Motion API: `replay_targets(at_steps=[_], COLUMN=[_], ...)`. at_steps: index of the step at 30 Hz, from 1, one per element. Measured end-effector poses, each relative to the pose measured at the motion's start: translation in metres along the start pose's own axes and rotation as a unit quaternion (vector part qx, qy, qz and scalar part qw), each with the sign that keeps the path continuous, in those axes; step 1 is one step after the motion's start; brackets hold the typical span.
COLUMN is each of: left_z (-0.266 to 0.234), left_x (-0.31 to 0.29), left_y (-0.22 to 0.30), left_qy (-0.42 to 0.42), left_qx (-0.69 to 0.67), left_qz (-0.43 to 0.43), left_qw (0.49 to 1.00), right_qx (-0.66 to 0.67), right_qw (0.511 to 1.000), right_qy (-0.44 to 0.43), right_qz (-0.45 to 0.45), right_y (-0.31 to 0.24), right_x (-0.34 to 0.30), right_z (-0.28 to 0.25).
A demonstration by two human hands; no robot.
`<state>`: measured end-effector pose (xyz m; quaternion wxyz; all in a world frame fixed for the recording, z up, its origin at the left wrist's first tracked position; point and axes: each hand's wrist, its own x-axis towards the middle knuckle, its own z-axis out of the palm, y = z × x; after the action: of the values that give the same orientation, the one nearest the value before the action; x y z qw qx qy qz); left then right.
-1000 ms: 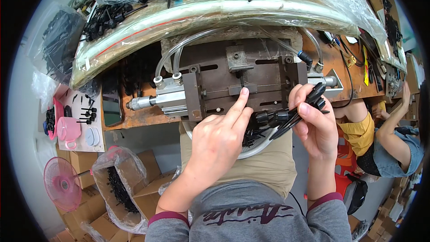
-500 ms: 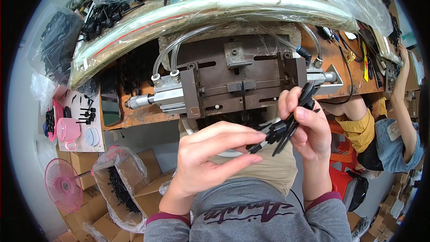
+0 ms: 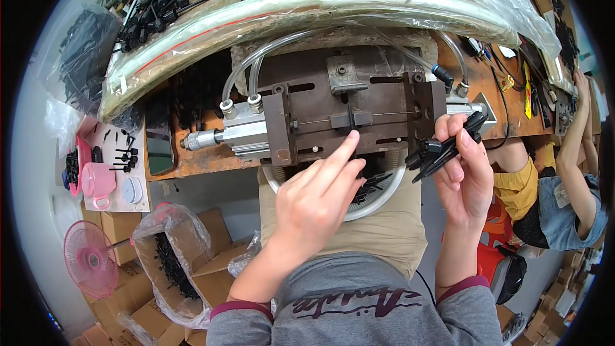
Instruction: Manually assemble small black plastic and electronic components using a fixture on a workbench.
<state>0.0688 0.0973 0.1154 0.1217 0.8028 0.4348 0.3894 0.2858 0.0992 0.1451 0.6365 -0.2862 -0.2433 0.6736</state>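
My left hand (image 3: 317, 195) is at the front of the brown metal fixture (image 3: 314, 106). Its index finger points onto a thin black plastic part (image 3: 352, 115) standing in the small middle block. The thumb and other fingers curl around its lower end, which they partly hide. Off to the right, my right hand (image 3: 467, 170) keeps a bunch of black plastic parts (image 3: 442, 150) pinched between thumb and fingers. Below the fixture, on my lap, a round pale basin (image 3: 366, 213) with more black parts is partly covered by my left hand.
Silver air cylinders (image 3: 243, 136) with clear hoses flank the fixture. Plastic-wrapped rolls (image 3: 307, 9) lie behind, with black parts on top. To the left are a pink mug (image 3: 98, 182), a pink fan (image 3: 90, 259) and an open carton (image 3: 157, 263). Another person (image 3: 573, 198) works at right.
My left hand has left the bunch and moved up to the part in the fixture. My right hand has shifted right with the bunch. The part now stands higher above the middle block.
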Motion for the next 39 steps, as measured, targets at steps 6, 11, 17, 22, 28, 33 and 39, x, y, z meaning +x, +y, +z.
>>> replay_targets(at_steps=[6,11,17,22,28,33,39], left_z=[0.005,0.003,0.001,-0.013,-0.025,-0.031,-0.034], left_x=[0.008,0.012,0.013,0.012,0.006,0.002,0.002], left_y=[-0.001,0.000,0.000,0.013,0.008,0.017,0.012], left_qy=[-0.023,-0.036,-0.032,0.013,0.022,0.011,0.017], left_qx=[0.107,0.103,0.077,-0.239,-0.264,-0.266,-0.209], left_qz=[0.024,0.015,0.005,0.005,0.011,-0.023,-0.029], left_qw=[0.994,0.994,0.997,0.971,0.964,0.964,0.977], right_qx=[-0.023,-0.027,-0.017,-0.003,0.050,0.079,0.059], right_qw=[1.000,1.000,0.999,0.996,0.991,0.987,0.993], right_qy=[0.011,0.004,-0.010,-0.020,-0.032,0.008,0.014], right_qz=[-0.005,0.013,0.039,0.082,0.116,0.137,0.097], right_y=[0.000,0.000,0.005,0.012,0.021,0.026,0.024], right_x=[-0.005,-0.009,-0.010,-0.010,-0.014,-0.017,-0.019], right_z=[0.005,0.008,0.013,0.020,0.020,0.021,0.014])
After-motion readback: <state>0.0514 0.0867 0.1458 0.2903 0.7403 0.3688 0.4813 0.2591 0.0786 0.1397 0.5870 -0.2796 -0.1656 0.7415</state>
